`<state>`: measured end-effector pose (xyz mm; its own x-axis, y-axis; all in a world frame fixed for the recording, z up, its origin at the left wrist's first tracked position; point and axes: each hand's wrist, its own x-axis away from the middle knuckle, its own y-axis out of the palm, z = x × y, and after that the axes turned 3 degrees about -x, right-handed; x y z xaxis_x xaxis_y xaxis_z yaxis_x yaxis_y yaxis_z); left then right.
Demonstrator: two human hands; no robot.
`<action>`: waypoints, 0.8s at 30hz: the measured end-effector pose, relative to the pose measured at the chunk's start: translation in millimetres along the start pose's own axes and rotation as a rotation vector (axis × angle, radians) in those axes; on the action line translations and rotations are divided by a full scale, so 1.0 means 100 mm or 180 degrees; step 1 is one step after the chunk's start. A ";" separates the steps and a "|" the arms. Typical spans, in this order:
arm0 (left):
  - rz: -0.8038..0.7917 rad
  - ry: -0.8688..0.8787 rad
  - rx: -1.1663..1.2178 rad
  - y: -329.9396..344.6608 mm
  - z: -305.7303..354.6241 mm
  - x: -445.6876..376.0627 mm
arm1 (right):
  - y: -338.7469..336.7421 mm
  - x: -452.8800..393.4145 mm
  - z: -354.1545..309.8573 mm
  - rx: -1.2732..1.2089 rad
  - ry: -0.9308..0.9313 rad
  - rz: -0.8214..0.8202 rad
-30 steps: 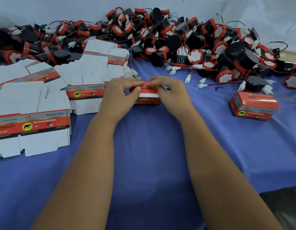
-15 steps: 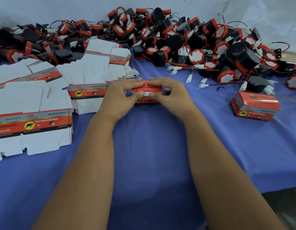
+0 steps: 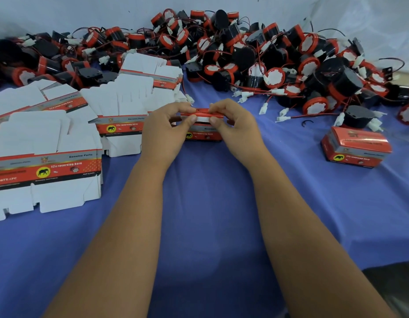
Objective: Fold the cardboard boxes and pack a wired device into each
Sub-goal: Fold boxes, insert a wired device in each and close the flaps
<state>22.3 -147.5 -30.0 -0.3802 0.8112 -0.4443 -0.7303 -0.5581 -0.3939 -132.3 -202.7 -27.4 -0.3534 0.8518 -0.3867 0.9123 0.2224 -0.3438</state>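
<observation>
Head view, near part first: only bare blue tablecloth [image 3: 210, 226] between the two forearms, so free room for pulling the work closer. Further out, left hand [image 3: 163, 131] and right hand [image 3: 235, 128] close together, both pinching the top flap of one small red box [image 3: 204, 133], thumbs on the white inner edge, fingers curled over the red flap from behind. Box standing on the cloth at the middle of the table, lid not yet fully closed, as it seems; cannot tell whether a device already sits inside. For a good closing: keep the box bottom flat on the cloth, press the flap evenly from both ends, guide the white tuck tab inside the front wall and not outside, avoid crushing the corners. To the left, stacks of flat unfolded cartons [image 3: 45, 157], just beside the left wrist, so little room on that side. To the right, open cloth and then one finished box [image 3: 356, 148], well apart from the hands; good place for putting the next closed one. At the far side, a large heap of black and red wired horns [image 3: 256, 58] with white connectors, reaching close behind the fingers; loose wires there could catch on the flap. Beyond the heap, a pale sheet [image 3: 84, 12] as the back limit.
</observation>
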 end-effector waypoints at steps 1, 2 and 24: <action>0.0017 -0.0011 0.0034 0.00 0.00 0.00 | 0.01 0.00 0.00 -0.0030 0.0021 -0.0017; 0.0029 -0.0011 0.0055 0.00 -0.01 0.00 | 0.02 0.00 0.00 -0.0057 0.0052 -0.0022; -0.0309 0.0189 -0.0216 -0.02 -0.03 0.00 | -0.03 0.00 -0.02 0.0424 -0.0152 0.0592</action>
<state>25.2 -146.8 -31.2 -0.2740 0.8513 -0.4474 -0.7212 -0.4896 -0.4900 -134.8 -201.9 -24.5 -0.1939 0.8482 -0.4930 0.9284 -0.0037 -0.3716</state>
